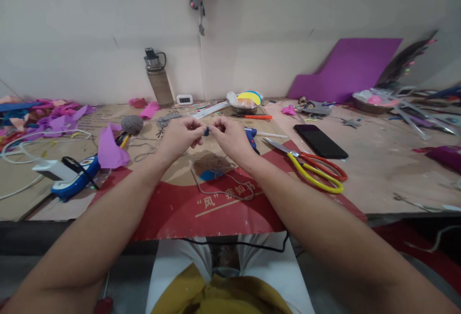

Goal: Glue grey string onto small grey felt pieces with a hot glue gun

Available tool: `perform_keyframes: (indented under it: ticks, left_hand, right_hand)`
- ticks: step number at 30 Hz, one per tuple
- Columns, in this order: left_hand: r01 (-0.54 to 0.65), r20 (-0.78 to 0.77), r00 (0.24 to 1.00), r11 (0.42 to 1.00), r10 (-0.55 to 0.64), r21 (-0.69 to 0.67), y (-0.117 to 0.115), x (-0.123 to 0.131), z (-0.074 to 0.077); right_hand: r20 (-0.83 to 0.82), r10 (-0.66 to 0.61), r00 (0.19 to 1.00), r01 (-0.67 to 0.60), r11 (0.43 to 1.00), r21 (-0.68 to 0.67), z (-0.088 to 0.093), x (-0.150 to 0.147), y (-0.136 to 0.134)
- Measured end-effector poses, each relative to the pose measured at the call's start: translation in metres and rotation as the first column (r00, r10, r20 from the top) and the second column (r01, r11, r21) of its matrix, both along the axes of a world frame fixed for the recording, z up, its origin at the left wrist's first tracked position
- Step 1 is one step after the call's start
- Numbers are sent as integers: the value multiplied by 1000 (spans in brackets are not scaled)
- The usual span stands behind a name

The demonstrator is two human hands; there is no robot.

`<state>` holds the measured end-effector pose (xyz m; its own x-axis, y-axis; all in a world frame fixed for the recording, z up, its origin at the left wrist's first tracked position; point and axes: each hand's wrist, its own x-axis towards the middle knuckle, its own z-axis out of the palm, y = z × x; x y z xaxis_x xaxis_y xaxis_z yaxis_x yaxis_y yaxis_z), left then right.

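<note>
blue bit [206, 131] half-hidden btwn hands [179, 138] [231, 139]

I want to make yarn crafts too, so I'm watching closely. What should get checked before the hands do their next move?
1. The small blue piece is pinched between left hand and right hand: ok.
2. The yarn tangle lies on the cardboard just below both hands: ok.
3. The scissors lie flat on the table, apart from the right hand: ok.
4. The glue gun, partly hidden behind the right hand, is switched off: cannot tell.
5. The grey yarn ball rests away from the table's edge: ok.
</note>
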<state>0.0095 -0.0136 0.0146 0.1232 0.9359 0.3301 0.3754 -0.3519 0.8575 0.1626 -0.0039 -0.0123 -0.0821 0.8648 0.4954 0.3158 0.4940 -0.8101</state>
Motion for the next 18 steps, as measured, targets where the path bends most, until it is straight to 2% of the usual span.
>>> perform_keyframes:
  ticks: [3, 6, 8, 11, 18]
  left_hand:
    - [98, 27, 995, 993, -96, -73, 1, -1, 2]
    - [111, 34, 994, 988, -108, -106, 2, -3, 2]
    - [85, 3, 996, 994, -85, -75, 4, -4, 0]
    - [25, -39, 999, 1000, -25, 5, 7, -6, -4]
    - [-201, 60, 979, 971, 194, 130, 18, -16, -5]
  right_hand:
    - [46, -37, 998, 38, 999, -5, 1, 2, -2]
    - [105, -58, 993, 54, 998, 40, 1, 2, -3]
    - [137, -57, 989, 47, 996, 70, 1, 0, -4]
    - [133, -15, 991, 9, 999, 44, -1, -2, -3]
    - [175, 48, 983, -55, 998, 36, 1, -5, -8]
